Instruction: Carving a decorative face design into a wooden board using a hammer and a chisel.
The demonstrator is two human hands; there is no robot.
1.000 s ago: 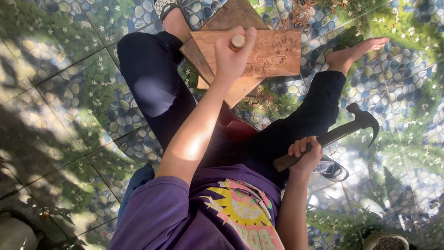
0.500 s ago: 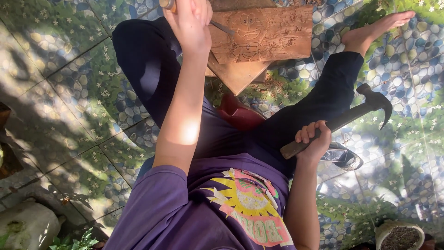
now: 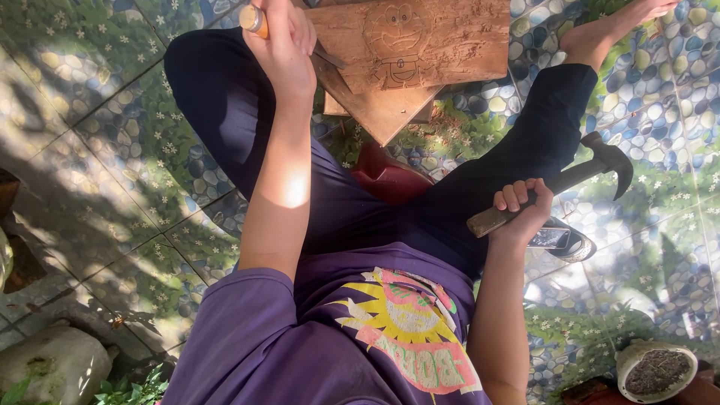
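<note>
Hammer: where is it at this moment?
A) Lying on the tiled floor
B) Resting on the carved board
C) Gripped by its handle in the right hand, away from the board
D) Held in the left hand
C: the right hand grips the handle of the hammer out beside the leg, while the left hand holds a chisel at the carved wooden board.
</note>
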